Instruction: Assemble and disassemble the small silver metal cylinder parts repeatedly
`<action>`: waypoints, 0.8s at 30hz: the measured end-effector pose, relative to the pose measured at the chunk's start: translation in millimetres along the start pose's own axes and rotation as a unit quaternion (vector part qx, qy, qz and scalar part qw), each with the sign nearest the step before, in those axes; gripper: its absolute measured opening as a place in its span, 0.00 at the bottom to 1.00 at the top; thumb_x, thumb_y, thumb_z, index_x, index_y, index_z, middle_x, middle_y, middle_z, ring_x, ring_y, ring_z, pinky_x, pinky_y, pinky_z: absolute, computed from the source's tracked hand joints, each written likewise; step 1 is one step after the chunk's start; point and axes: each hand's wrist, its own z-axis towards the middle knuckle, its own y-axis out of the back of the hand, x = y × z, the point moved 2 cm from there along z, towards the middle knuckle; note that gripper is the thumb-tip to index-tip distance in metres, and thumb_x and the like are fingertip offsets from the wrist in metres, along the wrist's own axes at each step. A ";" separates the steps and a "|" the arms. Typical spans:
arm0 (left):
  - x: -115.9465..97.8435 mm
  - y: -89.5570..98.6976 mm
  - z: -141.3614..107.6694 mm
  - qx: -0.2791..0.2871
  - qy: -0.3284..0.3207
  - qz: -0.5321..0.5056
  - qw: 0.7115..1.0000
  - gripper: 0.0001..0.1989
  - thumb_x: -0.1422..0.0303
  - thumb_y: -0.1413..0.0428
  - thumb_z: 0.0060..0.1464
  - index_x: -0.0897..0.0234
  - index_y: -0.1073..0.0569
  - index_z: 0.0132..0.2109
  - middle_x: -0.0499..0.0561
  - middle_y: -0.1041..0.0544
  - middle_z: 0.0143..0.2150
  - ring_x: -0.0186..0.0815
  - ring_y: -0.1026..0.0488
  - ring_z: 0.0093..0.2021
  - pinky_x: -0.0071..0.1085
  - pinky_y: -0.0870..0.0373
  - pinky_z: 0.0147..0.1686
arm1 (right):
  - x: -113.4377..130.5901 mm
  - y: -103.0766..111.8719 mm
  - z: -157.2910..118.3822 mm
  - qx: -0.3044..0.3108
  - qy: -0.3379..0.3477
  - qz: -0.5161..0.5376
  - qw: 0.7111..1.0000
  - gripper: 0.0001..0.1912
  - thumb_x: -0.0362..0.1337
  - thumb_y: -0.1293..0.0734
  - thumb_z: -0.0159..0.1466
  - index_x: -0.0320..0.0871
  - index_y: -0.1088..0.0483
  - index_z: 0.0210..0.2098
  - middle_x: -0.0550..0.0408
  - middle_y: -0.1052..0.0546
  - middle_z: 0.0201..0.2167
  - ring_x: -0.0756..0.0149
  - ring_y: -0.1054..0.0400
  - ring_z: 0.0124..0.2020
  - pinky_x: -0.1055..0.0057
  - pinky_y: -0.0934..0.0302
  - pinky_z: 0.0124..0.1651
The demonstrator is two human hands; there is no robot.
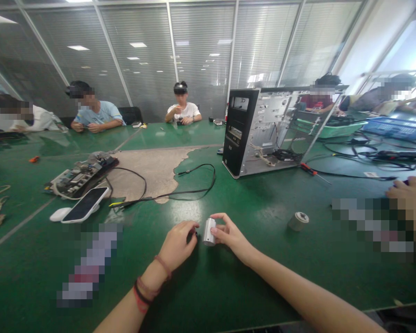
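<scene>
A shiny silver metal cylinder (209,232) stands nearly upright, tilted slightly, over the green table. My right hand (230,233) grips it from the right, fingers at its top and thumb on its side. Just left of it, my left hand (178,243) is closed, thumb and fingers curled together. A small dark thing shows at those fingertips, too small to name. The left fingers are apart from the cylinder. Farther right, a short grey metal cylinder (298,221) with a hole in its top rests on the table.
An open computer case (242,134) stands beyond my right hand, with a screwdriver (314,172) beside it. A phone (86,205), a cable (166,196) and a circuit assembly (83,173) lie left. Another person's hand (411,203) is at right. Several people sit around the table.
</scene>
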 end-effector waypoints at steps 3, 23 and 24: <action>0.4 -0.4 -0.4 -0.003 0.004 -0.004 1.000 0.12 0.76 0.51 0.52 0.62 0.30 0.44 0.51 0.25 0.38 0.38 0.28 0.39 0.34 0.31 0.42 | 5.9 0.3 -4.2 -0.001 0.079 -0.125 0.989 0.22 0.41 0.31 0.57 0.46 0.43 0.47 0.60 0.29 0.29 0.70 0.32 0.30 0.70 0.37 0.34; -9.1 4.1 2.2 0.017 0.006 -0.132 0.991 0.11 0.76 0.51 0.52 0.64 0.30 0.42 0.51 0.25 0.37 0.36 0.28 0.37 0.31 0.32 0.41 | 17.6 1.6 -10.2 0.032 0.322 -0.527 0.786 0.18 0.38 0.35 0.61 0.47 0.37 0.50 0.49 0.26 0.41 0.58 0.34 0.41 0.59 0.39 0.44; -10.6 4.7 2.4 0.021 0.003 -0.144 0.989 0.11 0.77 0.51 0.52 0.64 0.30 0.42 0.50 0.25 0.37 0.36 0.28 0.37 0.31 0.32 0.41 | 18.1 1.5 -10.2 0.032 0.325 -0.526 0.785 0.18 0.38 0.35 0.61 0.47 0.37 0.51 0.49 0.26 0.41 0.58 0.34 0.41 0.59 0.39 0.44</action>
